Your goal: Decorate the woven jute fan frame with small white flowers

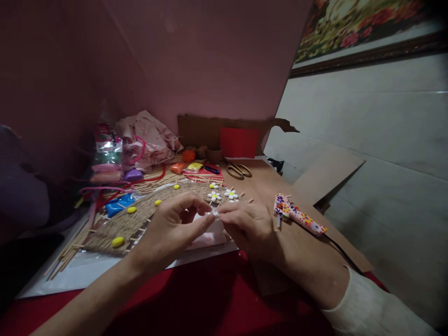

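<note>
My left hand [178, 221] and my right hand [250, 228] meet at the middle of the view, fingertips closed on a small lump of white clay [214, 213]. Behind them lies a curved band of woven twine [119, 226] with thin wooden sticks poking from its edges. Yellow oval pieces [118, 241] dot the band. At its right end sit white daisies [214, 196] with yellow centres. Part of the band is hidden behind my left hand.
A flower-patterned glue gun [297, 214] rests on brown cardboard [269, 182] at the right. Scissors [238, 169] lie behind. Bags of coloured clay [107, 158], a blue clay packet [119, 204] and crumpled pink fabric [149, 137] are at the left. Red cloth [196, 289] covers the front.
</note>
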`<state>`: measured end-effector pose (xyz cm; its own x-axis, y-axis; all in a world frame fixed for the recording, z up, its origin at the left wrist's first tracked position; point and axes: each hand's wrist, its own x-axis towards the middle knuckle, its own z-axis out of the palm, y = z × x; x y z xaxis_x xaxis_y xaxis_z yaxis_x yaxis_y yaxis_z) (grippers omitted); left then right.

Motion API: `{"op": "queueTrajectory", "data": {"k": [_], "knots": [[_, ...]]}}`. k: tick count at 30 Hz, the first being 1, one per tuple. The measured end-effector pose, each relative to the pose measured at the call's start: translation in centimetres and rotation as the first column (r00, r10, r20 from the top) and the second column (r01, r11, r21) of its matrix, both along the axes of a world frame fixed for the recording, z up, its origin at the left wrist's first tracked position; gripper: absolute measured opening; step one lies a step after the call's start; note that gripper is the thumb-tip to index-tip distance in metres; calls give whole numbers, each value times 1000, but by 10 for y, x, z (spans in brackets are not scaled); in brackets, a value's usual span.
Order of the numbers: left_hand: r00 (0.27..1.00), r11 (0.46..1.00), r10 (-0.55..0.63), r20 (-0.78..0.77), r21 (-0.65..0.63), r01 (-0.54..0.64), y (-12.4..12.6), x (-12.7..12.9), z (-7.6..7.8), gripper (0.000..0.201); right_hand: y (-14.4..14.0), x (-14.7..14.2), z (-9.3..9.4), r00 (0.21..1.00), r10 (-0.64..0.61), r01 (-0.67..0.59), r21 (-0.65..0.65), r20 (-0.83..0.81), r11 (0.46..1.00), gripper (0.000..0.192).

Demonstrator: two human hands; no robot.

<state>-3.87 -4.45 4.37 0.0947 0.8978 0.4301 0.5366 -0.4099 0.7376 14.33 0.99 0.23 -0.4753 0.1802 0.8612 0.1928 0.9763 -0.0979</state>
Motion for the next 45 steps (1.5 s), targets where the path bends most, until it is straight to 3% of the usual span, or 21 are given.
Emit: {"op": "queueTrajectory", "data": {"k": [8,11,17,22,26,32,37,40,42,45], "knots": [[997,998,46,-68,44,-43,-11,10,-7,10,-9,6,12,984,-99,44,339,147,940,16],[997,997,67,45,28,-69,-10,12,-10,9,-12,6,11,984,-123,64,388,130,920,17],[910,980,14,415,-185,69,-1,6,-1,7,-6,7,2,991,-120,99,280,57,955,14],[926,974,-96,364,-157,162,-2,7,0,10,-1,6,1,987,-154,138,249,44,959,14],[915,978,-76,396,-148,145,-1,7,-4,9,-1,-2,4,992,-127,123,230,5,965,11],[900,979,-55,433,-155,134,1,-2,0,13,2,-17,25,995,-68,63,-67,-75,996,9],[889,996,-9,457,-77,50,2,-8,10,15,10,-28,43,998,-10,7,-47,-56,999,9],[845,1000,10,535,-29,6,4,-11,14,14,13,-37,47,996,54,-59,-73,-73,996,10],[812,998,23,584,-58,13,6,-14,15,17,15,-44,47,990,99,-110,-111,-104,988,11],[803,974,70,592,-214,73,9,-19,14,29,19,-51,47,977,144,-170,-166,-158,971,12]]}}
